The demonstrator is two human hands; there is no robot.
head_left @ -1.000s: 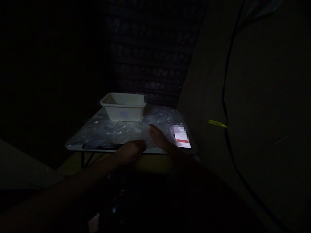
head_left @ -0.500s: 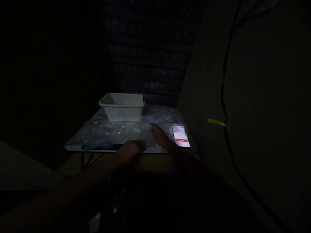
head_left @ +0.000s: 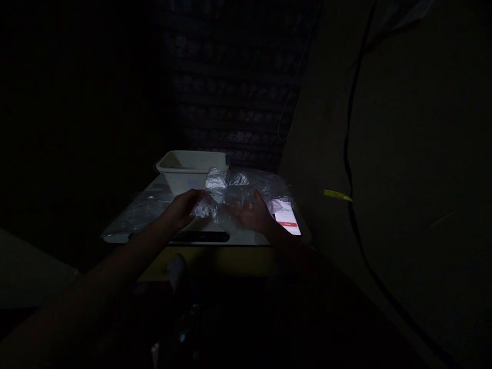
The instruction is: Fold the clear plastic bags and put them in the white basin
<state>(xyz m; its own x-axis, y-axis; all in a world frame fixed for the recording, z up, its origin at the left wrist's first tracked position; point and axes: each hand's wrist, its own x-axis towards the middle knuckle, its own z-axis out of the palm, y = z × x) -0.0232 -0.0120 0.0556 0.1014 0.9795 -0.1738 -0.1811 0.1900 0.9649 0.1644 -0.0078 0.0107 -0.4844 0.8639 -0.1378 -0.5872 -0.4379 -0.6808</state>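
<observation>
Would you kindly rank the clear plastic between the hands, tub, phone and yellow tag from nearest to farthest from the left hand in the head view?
1. Clear plastic, directly at the left hand.
2. Tub, just behind the left hand.
3. Phone, rightward, past the right hand.
4. Yellow tag, far right, on the cord.

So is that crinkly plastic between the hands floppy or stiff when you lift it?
The plastic is probably floppy, because it bunches and creases between the left hand and the right hand. It's likely light for its size, since it looks thin and see-through. Its shiny surface might make it a little slippery too.
</observation>
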